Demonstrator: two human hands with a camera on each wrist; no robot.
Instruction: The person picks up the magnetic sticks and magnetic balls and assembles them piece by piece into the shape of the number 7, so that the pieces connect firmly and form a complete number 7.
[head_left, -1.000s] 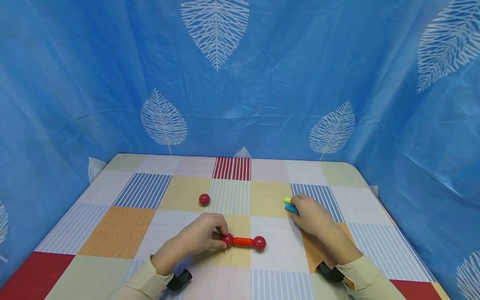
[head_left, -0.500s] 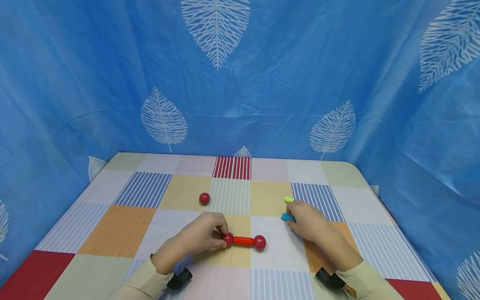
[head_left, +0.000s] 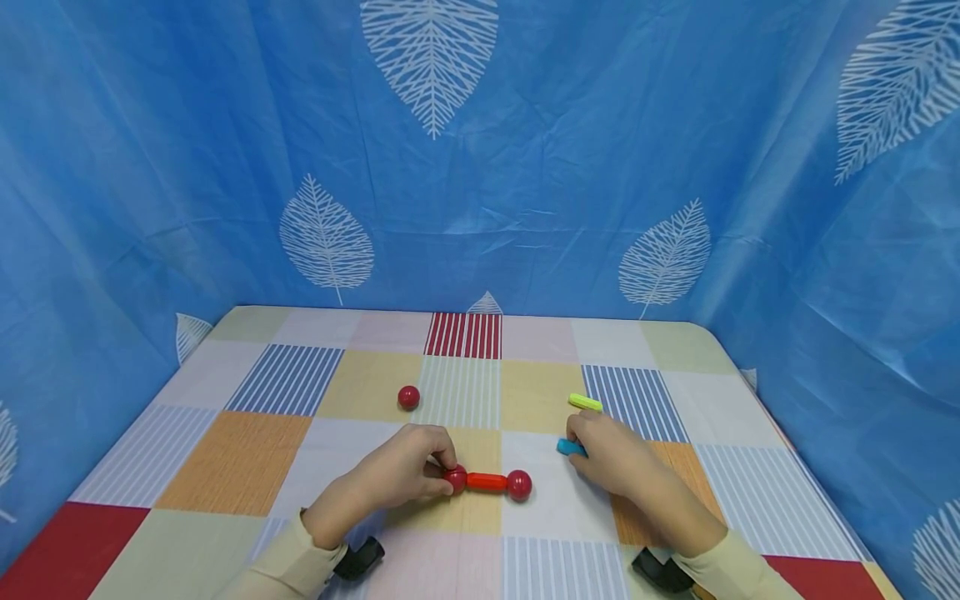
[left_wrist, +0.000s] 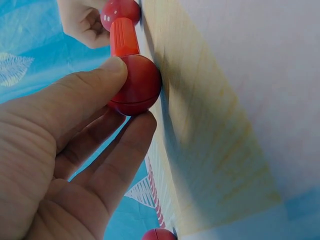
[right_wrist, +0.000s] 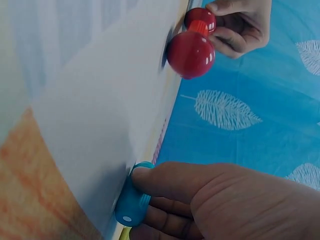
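over the patchwork-patterned tabletop [head_left: 562,521], a short blue plastic-looking cylinder [head_left: 572,447], pinched in the right hand [head_left: 611,454], has come away from a slim yellow-green stick [head_left: 585,402], so it seems the piece now in use. to its left, the left hand [head_left: 408,467] still pinches a glossy red ball [left_wrist: 137,87] at one end of a ridged orange-red rod [head_left: 487,482]; a matching ball [head_left: 519,485] caps the other.

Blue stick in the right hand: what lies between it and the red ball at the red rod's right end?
Only bare white tabletop, in the head view, between the blue stick and that red ball; the right wrist view agrees.
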